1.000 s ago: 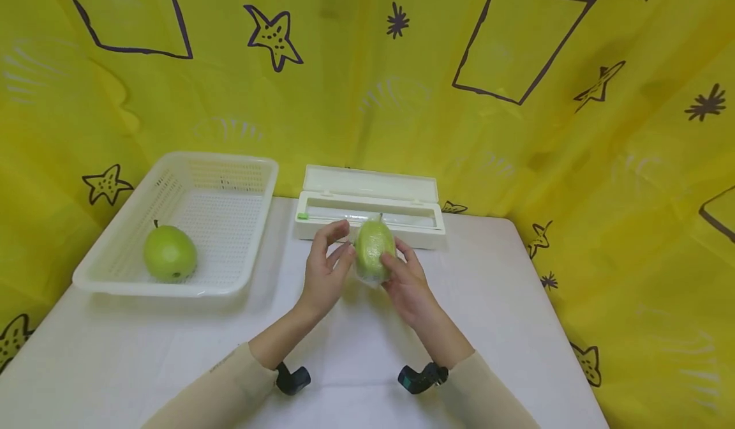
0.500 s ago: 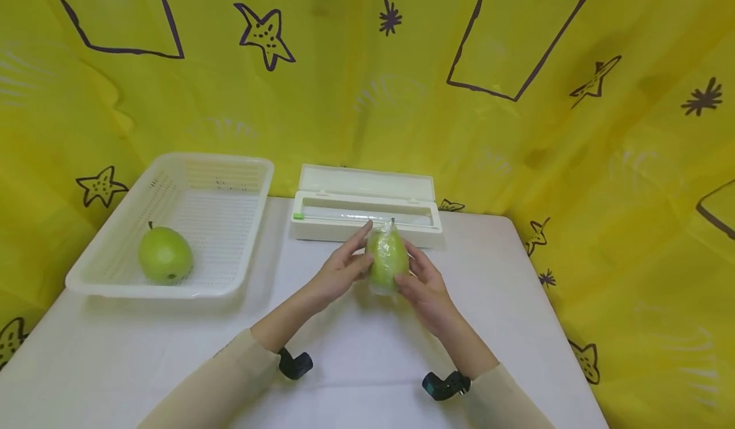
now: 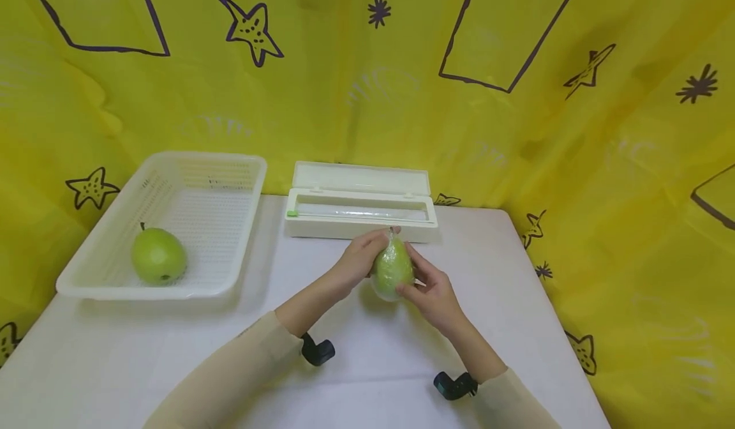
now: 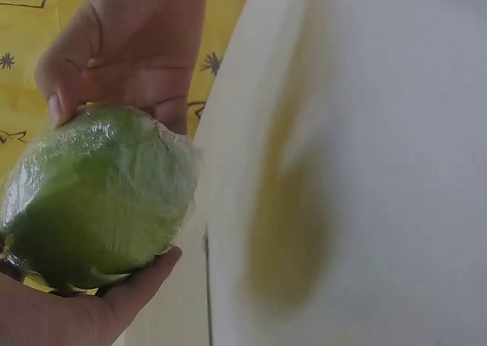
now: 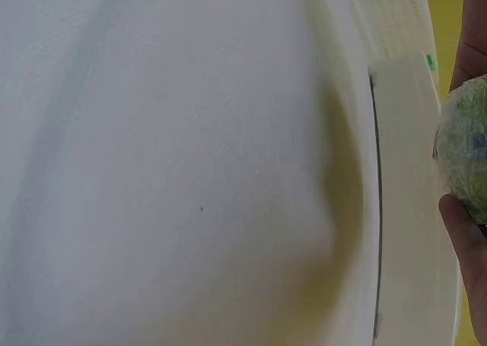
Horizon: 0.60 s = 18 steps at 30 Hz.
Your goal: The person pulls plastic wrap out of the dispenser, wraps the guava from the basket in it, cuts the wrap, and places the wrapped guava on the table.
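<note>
A green pear (image 3: pixel 393 268) in clear cling film is held between both hands above the table, its stem end pointing away from me. My left hand (image 3: pixel 357 258) grips the pear at its upper left, by the stem, where the film gathers. On the opposite side, my right hand (image 3: pixel 436 296) holds the pear with the thumb low on the near face and fingers behind. The left wrist view shows the film wrinkled and bunched over the wrapped pear (image 4: pixel 106 190). Only the pear's film-covered end (image 5: pixel 466 144) enters the right wrist view.
Behind the hands lies an open white cling film box (image 3: pixel 356 230) with a film roll (image 3: pixel 367 212) and a green slider (image 3: pixel 292 213). A white basket (image 3: pixel 230 276) at left contains an unwrapped pear (image 3: pixel 158 256). A yellow curtain (image 3: pixel 321 110) hangs behind the white table (image 3: pixel 356 397).
The left hand has gone from loose fingers beside the pear to gripping its stem end. Both hands and the pear have shifted slightly right and nearer. The film is drawn closer around the stem.
</note>
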### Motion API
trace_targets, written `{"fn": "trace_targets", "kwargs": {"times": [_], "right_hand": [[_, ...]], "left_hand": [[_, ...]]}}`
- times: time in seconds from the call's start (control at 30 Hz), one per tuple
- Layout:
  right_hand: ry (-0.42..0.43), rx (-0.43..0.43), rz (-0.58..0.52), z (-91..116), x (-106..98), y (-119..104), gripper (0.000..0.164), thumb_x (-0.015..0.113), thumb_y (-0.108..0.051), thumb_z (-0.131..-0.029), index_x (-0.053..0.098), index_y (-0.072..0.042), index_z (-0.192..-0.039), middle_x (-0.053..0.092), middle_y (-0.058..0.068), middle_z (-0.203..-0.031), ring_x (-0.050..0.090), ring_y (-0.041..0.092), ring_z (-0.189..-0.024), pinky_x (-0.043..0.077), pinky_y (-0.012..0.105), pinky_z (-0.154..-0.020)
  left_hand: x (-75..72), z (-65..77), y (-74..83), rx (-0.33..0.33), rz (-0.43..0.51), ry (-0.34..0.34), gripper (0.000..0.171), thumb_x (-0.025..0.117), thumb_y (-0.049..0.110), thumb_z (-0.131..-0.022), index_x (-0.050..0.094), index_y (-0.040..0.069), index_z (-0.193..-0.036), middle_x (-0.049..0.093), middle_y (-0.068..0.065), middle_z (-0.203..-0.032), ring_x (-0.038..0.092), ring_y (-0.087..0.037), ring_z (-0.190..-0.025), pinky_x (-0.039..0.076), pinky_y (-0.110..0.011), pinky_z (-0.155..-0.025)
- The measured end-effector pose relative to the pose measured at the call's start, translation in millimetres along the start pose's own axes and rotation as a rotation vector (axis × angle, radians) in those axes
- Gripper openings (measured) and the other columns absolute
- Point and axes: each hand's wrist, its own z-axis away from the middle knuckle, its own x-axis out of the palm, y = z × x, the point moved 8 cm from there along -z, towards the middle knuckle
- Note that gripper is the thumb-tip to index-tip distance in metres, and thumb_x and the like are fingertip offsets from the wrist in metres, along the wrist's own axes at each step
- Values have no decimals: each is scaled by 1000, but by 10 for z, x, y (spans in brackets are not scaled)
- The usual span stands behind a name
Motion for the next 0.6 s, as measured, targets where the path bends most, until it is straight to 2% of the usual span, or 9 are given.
{"fn": "trace_targets", "kwargs": {"times": [0.07,0.13,0.23,0.3,0.47,0.6], "right_hand": [[21,33,-6,12,-57,42,76,69,7,-86,35,-5,-154,39,18,-156,51,39,-129,54,25,-91],[58,84,-32,24,-122,85,77,68,5,-87,34,-7,-155,42,20,-153,53,33,-128,55,25,-90],[113,164,-109,30,-218,142,76,64,2,-90,29,-12,-156,46,22,-149,59,23,-121,55,26,-89],[141,210,-151,33,-281,174,72,61,-1,-92,27,-13,-155,47,22,-147,62,18,-114,56,27,-88],[190,324,-152,62,-454,300,57,56,-7,-98,33,-12,-149,43,18,-146,58,18,-113,56,29,-88],[196,394,-122,133,-584,391,56,52,-11,-101,29,-13,-153,40,20,-143,55,22,-114,56,32,-90]], "left_hand": [[36,-37,-47,-53,32,20,44,40,42,-105,49,32,-147,53,1,-144,56,-19,-102,50,-30,-74],[55,-66,-101,-97,73,54,48,40,47,-104,43,34,-151,50,-5,-146,55,-23,-106,53,-35,-78],[79,-88,-178,-129,160,95,53,42,49,-104,35,30,-152,47,-11,-146,55,-30,-117,55,-47,-88],[102,-89,-234,-137,220,105,50,45,46,-104,37,25,-148,50,-15,-141,55,-33,-120,55,-51,-90],[263,-92,-331,-150,310,46,45,54,32,-102,43,14,-142,51,-19,-141,59,-37,-121,59,-50,-84],[438,-133,-389,-182,354,18,47,59,24,-97,46,11,-140,52,-21,-139,62,-36,-117,59,-48,-83]]}}
